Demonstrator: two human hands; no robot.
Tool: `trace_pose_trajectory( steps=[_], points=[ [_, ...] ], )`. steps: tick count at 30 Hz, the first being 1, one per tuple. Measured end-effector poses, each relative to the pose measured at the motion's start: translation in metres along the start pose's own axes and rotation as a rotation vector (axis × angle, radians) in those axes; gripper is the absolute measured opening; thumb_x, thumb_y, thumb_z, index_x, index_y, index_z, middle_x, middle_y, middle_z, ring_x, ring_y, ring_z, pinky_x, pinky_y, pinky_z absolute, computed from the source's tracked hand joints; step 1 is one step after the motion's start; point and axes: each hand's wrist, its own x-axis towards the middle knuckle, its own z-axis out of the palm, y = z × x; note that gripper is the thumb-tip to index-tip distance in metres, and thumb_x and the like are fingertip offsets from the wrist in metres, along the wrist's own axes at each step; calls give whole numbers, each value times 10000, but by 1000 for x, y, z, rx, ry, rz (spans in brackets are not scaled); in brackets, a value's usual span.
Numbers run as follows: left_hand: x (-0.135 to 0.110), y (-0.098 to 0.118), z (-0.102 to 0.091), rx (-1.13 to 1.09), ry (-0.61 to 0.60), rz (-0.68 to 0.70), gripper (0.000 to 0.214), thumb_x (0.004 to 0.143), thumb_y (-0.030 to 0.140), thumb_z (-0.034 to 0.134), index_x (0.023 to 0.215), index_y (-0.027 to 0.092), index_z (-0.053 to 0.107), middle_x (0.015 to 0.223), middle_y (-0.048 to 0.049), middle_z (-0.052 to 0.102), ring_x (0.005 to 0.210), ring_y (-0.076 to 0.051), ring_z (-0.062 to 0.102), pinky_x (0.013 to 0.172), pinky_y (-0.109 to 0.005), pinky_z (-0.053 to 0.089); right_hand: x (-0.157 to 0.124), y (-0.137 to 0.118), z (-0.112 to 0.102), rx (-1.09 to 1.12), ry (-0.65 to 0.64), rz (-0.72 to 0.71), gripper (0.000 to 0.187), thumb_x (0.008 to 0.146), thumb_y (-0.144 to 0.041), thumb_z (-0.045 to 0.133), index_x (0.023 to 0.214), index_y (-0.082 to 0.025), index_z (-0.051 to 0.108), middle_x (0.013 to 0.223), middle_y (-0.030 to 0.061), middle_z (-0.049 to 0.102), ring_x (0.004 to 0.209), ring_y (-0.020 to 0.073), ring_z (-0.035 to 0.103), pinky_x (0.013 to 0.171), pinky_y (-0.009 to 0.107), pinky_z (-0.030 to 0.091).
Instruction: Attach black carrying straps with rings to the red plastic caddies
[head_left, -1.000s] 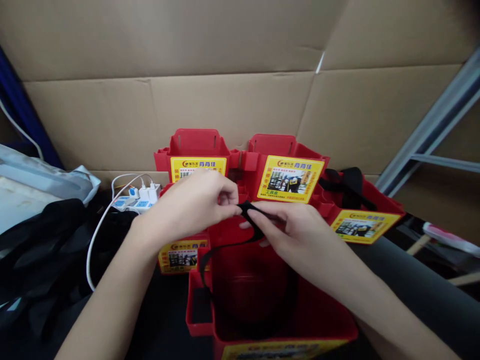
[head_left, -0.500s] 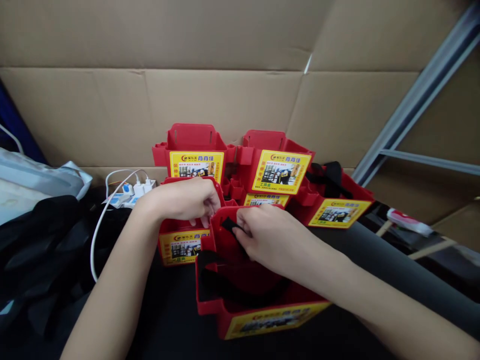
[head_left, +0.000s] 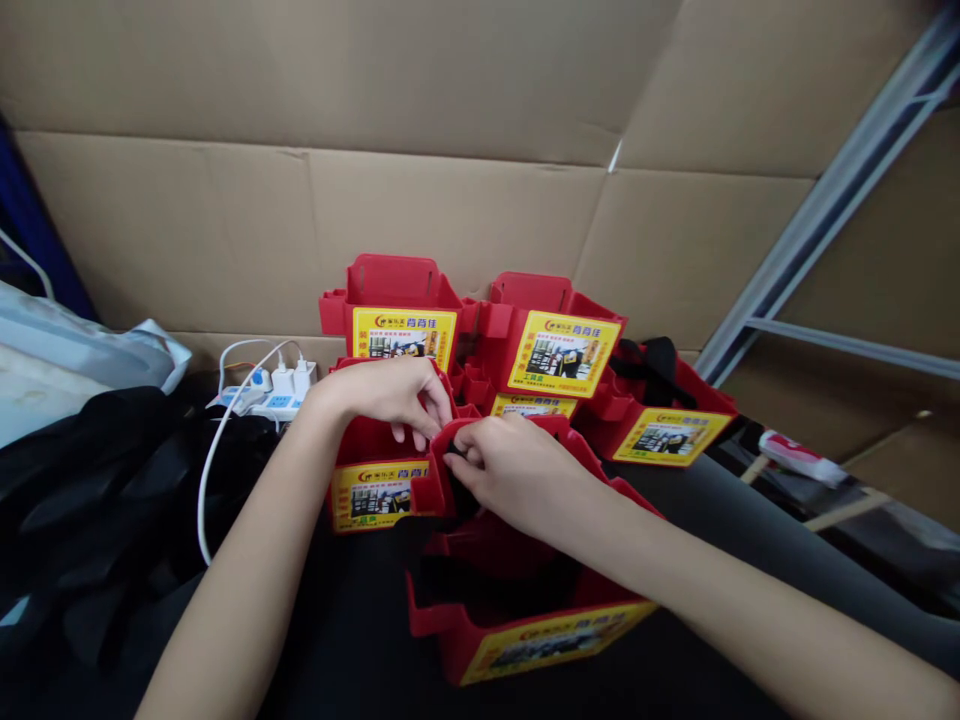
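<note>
At the red box (head_left: pixel 429 490) rim: left hand (head_left: pixel 390 395), right hand (head_left: pixel 514 472), black strap (head_left: pixel 455 461).

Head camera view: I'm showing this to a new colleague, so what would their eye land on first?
The bright red boxes with yellow labels, clustered mid-frame against the brown cardboard wall, stand out first. In front of them, the left hand and right hand meet at the back rim of the nearest red box, the right pinching a black strap.
</note>
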Motion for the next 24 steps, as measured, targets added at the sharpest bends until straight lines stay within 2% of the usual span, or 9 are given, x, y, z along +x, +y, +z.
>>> trace_pose_trajectory(
  steps=[4, 6, 9, 11, 13, 15, 18, 21, 24],
  points=[
    [2, 7, 3, 85, -19, 71, 174, 667, 83, 504, 740, 127, 656, 558, 2, 620, 485, -74, 546, 471, -147, 388, -1, 25, -16, 27, 184, -63, 273, 832, -399, 480, 769, -189, 642, 668, 21, 637, 574, 138, 554, 547, 261, 370],
    [-1, 8, 3, 172, 58, -15, 124, 663, 106, 521, 701, 135, 635, 563, 7, 624, 500, -80, 561, 499, -156, 397, 1, 50, -24, 59, 299, -172, 292, 832, -415, 484, 909, -179, 638, 854, 52, 664, 784, 179, 595, 694, 296, 410],
    [-12, 0, -5, 350, 322, -324, 78, 652, 124, 515, 644, 139, 591, 478, 6, 588, 450, -98, 541, 466, -179, 375, 5, 86, -25, 300, 91, -377, 265, 854, -355, 468, 955, -192, 651, 975, 31, 670, 885, 158, 605, 782, 276, 428],
    [-23, -5, -12, 422, 443, -485, 77, 642, 119, 500, 618, 139, 570, 422, -5, 558, 416, -118, 523, 432, -198, 347, 5, 99, -19, 416, 8, -378, 270, 871, -333, 443, 946, -202, 667, 957, 12, 684, 840, 140, 625, 758, 252, 446],
    [-35, -3, -16, 506, 518, -528, 81, 639, 145, 535, 684, 139, 601, 496, -26, 609, 466, -141, 555, 465, -218, 374, 4, 104, -14, 463, 39, -352, 270, 870, -327, 449, 968, -210, 672, 971, 4, 686, 843, 142, 632, 764, 250, 451],
    [-42, 9, -13, 619, 580, -455, 235, 641, 192, 591, 870, 167, 637, 729, -50, 684, 637, -177, 616, 585, -251, 435, 3, 104, -10, 484, 64, -354, 264, 864, -325, 463, 974, -219, 678, 959, -3, 691, 825, 148, 641, 760, 254, 458],
    [-35, 31, 0, 597, 413, -163, 372, 701, 165, 574, 1063, 244, 608, 1062, -25, 648, 940, -182, 597, 814, -274, 433, 4, 104, -9, 520, 55, -374, 256, 860, -320, 474, 974, -226, 682, 934, -10, 697, 761, 145, 652, 702, 246, 470],
    [-12, 42, 13, 366, 111, 49, 371, 761, 62, 475, 1046, 245, 626, 1089, 4, 643, 971, -127, 588, 836, -217, 427, 6, 107, -8, 557, 56, -400, 248, 863, -297, 473, 987, -231, 678, 965, -14, 689, 780, 136, 654, 691, 229, 471],
    [5, 36, 16, 280, 63, 131, 275, 773, 64, 480, 916, 207, 667, 1115, -14, 631, 961, -124, 591, 805, -200, 437, 5, 111, -8, 561, 62, -408, 243, 860, -286, 481, 991, -228, 677, 980, -12, 684, 791, 131, 653, 708, 226, 471]
  ],
)
